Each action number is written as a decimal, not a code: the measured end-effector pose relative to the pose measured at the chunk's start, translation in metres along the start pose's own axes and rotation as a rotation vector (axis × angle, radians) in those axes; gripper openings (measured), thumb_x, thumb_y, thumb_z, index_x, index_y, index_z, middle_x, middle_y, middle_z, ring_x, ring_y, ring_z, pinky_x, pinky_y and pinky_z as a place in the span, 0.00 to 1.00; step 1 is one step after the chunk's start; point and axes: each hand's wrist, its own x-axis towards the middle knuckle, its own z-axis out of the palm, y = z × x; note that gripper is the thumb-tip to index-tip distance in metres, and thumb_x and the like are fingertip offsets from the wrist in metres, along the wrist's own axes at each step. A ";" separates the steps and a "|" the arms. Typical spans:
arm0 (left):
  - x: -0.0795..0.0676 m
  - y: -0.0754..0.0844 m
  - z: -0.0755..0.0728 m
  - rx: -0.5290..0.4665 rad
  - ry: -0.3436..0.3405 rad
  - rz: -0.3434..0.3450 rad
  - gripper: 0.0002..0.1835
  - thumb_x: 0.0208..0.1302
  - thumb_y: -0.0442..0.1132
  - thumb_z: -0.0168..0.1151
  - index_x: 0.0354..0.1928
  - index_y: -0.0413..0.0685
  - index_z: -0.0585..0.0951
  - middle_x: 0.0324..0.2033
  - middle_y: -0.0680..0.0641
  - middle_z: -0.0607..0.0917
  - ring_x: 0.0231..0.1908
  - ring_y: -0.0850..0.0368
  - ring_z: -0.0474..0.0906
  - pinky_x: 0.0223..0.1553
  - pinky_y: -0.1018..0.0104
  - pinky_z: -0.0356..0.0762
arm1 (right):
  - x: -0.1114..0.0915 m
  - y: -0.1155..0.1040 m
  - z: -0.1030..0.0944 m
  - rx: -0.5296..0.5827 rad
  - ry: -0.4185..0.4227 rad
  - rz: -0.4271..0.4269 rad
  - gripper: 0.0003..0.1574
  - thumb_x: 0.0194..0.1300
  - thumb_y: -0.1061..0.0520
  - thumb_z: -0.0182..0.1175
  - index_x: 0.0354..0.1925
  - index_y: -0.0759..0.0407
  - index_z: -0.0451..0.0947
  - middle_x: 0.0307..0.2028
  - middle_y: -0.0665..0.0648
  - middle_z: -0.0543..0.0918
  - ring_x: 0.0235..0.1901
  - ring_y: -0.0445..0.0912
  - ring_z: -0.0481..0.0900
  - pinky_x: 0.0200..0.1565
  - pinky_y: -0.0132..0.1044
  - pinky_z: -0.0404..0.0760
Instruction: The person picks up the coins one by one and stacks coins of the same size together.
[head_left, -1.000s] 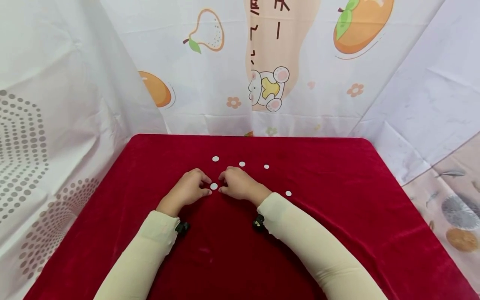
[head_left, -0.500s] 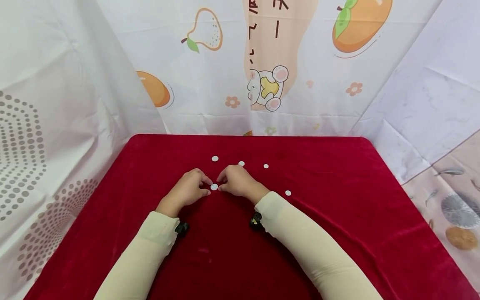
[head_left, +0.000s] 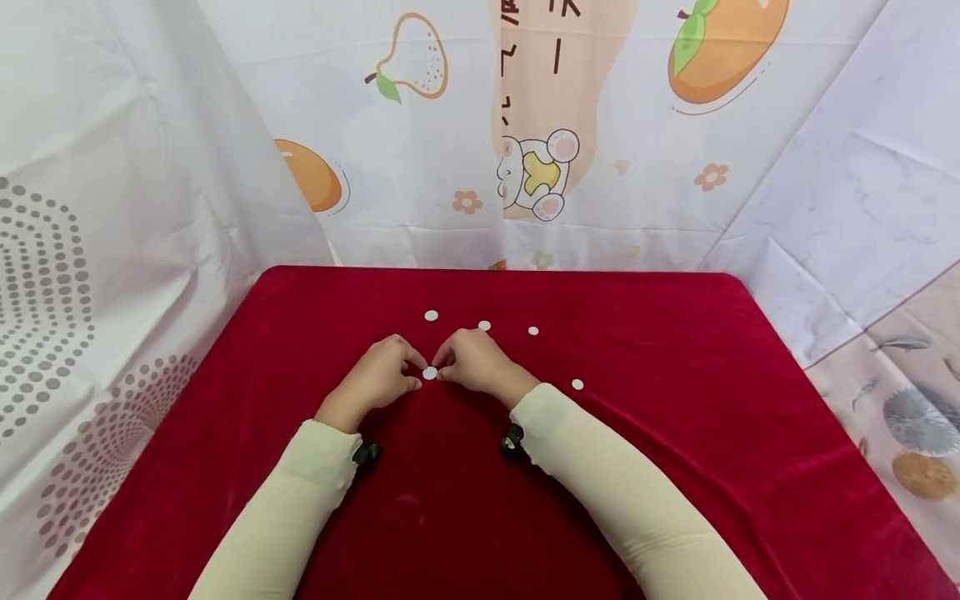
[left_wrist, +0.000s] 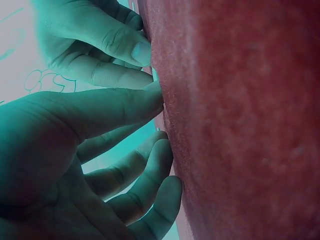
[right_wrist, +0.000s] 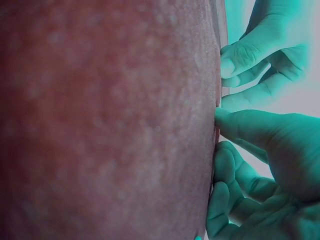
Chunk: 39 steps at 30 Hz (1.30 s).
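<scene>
A small white round disc (head_left: pixel 430 373) lies on the red cloth between the two hands in the head view. My left hand (head_left: pixel 378 377) is at its left side, index fingertip right at the disc's edge, thumb a little apart from it below. From the right, my right hand (head_left: pixel 476 362) pinches the disc's edge between thumb and forefinger. Low along the cloth in the left wrist view, the left hand (left_wrist: pixel 115 150) has its fingers bent and spread. The right hand (right_wrist: pixel 255 165) shows thumb and fingertips down at the cloth in the right wrist view; the disc is hidden there.
More white discs lie on the red cloth (head_left: pixel 660 333): a far disc (head_left: pixel 431 316), a disc (head_left: pixel 484 325) just beyond the right hand, a smaller disc (head_left: pixel 533 331), and a disc (head_left: pixel 577 384) beside the right forearm. A printed white curtain (head_left: pixel 420 167) stands behind the table.
My right hand has come slightly left and its thumb and forefinger have closed onto the disc's edge. The left index fingertip has reached the disc. The other discs stay put.
</scene>
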 end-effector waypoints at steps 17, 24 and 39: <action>0.001 -0.001 -0.001 -0.025 0.002 -0.029 0.06 0.59 0.34 0.77 0.37 0.49 0.89 0.48 0.44 0.80 0.45 0.49 0.78 0.47 0.57 0.81 | 0.002 0.002 0.000 0.041 -0.033 -0.037 0.07 0.65 0.55 0.73 0.43 0.49 0.93 0.35 0.46 0.92 0.33 0.37 0.83 0.36 0.29 0.82; 0.002 -0.001 0.001 -0.022 0.010 -0.021 0.06 0.58 0.35 0.77 0.34 0.50 0.88 0.46 0.45 0.80 0.43 0.50 0.78 0.46 0.58 0.79 | 0.002 0.004 0.001 0.052 -0.046 -0.022 0.08 0.64 0.55 0.73 0.43 0.47 0.93 0.33 0.44 0.91 0.32 0.37 0.82 0.35 0.29 0.81; 0.002 0.000 0.003 -0.016 0.012 -0.027 0.05 0.59 0.38 0.78 0.33 0.52 0.88 0.46 0.45 0.80 0.43 0.51 0.77 0.45 0.58 0.78 | 0.005 0.007 0.000 0.122 -0.077 -0.035 0.08 0.62 0.57 0.75 0.41 0.50 0.93 0.27 0.45 0.88 0.29 0.41 0.81 0.31 0.31 0.80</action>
